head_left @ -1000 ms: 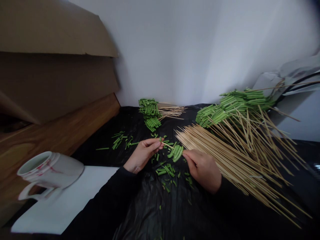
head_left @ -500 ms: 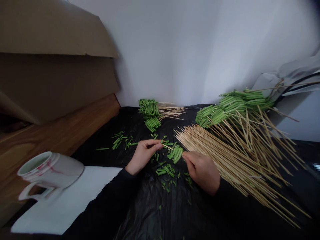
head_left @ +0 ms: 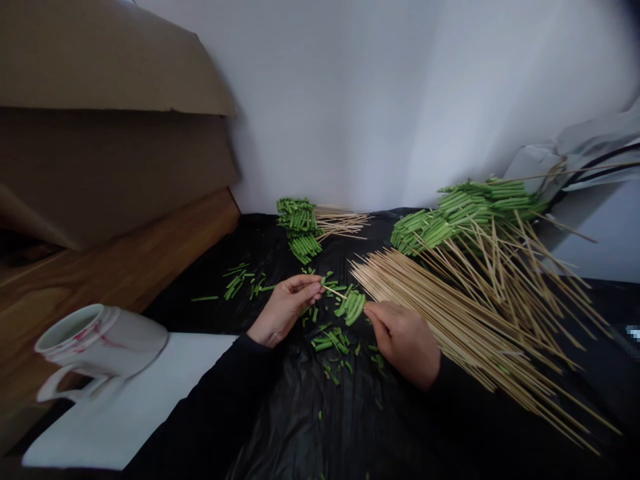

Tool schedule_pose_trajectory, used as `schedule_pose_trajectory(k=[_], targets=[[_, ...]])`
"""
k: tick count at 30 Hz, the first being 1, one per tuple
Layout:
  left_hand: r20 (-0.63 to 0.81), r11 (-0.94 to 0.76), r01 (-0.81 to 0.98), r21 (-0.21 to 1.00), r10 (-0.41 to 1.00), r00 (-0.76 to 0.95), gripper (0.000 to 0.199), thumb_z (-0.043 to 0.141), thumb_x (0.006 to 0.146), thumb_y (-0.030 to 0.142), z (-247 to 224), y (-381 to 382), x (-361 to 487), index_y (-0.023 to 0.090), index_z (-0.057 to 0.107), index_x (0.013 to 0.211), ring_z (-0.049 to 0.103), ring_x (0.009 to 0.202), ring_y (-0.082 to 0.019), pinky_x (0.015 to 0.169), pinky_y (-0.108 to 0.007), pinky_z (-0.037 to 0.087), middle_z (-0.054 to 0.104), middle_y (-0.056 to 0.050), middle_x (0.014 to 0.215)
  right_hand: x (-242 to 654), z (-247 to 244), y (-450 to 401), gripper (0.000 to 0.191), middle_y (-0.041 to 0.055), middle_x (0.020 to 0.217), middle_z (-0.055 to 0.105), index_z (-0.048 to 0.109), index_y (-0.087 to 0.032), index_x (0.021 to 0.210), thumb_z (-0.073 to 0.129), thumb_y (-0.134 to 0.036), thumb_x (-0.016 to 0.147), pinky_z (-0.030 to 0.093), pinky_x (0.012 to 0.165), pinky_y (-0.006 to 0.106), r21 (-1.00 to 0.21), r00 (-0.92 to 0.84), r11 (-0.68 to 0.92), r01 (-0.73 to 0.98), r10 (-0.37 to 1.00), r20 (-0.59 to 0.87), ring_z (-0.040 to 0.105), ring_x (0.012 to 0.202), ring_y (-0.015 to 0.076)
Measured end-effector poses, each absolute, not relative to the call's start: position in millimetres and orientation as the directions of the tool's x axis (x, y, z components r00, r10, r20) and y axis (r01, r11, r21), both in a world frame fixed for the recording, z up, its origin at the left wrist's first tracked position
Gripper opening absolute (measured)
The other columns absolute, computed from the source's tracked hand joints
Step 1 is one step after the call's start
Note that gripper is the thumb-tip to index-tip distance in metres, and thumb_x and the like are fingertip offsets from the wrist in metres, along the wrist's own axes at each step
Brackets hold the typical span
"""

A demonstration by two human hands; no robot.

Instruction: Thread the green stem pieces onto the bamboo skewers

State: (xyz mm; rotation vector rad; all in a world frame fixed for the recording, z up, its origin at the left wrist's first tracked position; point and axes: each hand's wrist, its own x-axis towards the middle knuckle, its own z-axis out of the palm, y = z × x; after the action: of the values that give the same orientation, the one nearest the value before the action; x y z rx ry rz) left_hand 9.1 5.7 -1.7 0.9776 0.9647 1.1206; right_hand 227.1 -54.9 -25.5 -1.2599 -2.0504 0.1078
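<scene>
My right hand (head_left: 405, 340) is closed around the end of a bamboo skewer (head_left: 336, 292), just behind a row of short green bean pieces (head_left: 353, 307) threaded side by side on it. At the skewer's bare tip, my left hand (head_left: 290, 303) pinches a small green bean piece (head_left: 324, 281) between thumb and forefinger. Whether the tip has entered that piece is too small to tell. Below and between the hands lie loose cut pieces (head_left: 331, 340) on black plastic sheeting (head_left: 300, 413).
Bare skewers (head_left: 450, 313) lie in a big heap on the right. Filled skewers form a pile (head_left: 465, 210) behind them and a smaller stack (head_left: 300, 223) against the wall. At left are a mug (head_left: 105, 340) on white paper (head_left: 165, 373) and a cardboard box (head_left: 115, 160).
My left hand has shifted slightly up and left, its fingertips a little farther from the threaded pieces. My right hand with the skewer stays almost in place.
</scene>
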Motion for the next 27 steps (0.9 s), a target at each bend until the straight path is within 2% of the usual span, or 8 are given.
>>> schedule_pose_trajectory(k=[10,20,27], targets=[[-0.218,0.294,-0.316,0.902,0.942,0.256,0.018,0.082,0.064,0.017,0.3,4.5,7.7,0.011,0.073,0.079,0.058,0.060,-0.006,0.060,-0.017,0.047,0.069,-0.003,0.072,226.2,-25.7,-57.5,0.025,0.0060,0.084,0.067,0.064,-0.018,0.089,0.039,-0.015,0.092,0.041,0.074,0.026,-0.420,-0.264,0.540,0.729,0.788,0.556,0.061,0.080,0.0159],[-0.234,0.315,-0.313,0.896,0.934,0.270,0.019,0.082,0.065,0.019,-3.3,3.0,11.4,0.011,0.072,0.080,0.057,0.058,-0.005,0.060,-0.016,0.047,0.067,-0.003,0.073,221.3,-25.4,-59.3,0.027,0.0041,0.076,0.066,0.064,-0.018,0.083,0.038,-0.019,0.093,0.039,0.066,0.026,-0.467,-0.227,0.545,0.696,0.784,0.577,0.059,0.071,0.0150],[-0.213,0.293,-0.324,0.900,0.942,0.260,0.018,0.081,0.067,0.020,-2.7,0.1,16.2,0.010,0.072,0.079,0.058,0.062,-0.006,0.064,-0.017,0.047,0.068,-0.004,0.075,220.7,-24.8,-59.1,0.028,0.0046,0.076,0.065,0.064,-0.016,0.082,0.039,-0.019,0.093,0.038,0.067,0.027,-0.510,-0.209,0.535,0.674,0.800,0.563,0.058,0.071,0.0154]])
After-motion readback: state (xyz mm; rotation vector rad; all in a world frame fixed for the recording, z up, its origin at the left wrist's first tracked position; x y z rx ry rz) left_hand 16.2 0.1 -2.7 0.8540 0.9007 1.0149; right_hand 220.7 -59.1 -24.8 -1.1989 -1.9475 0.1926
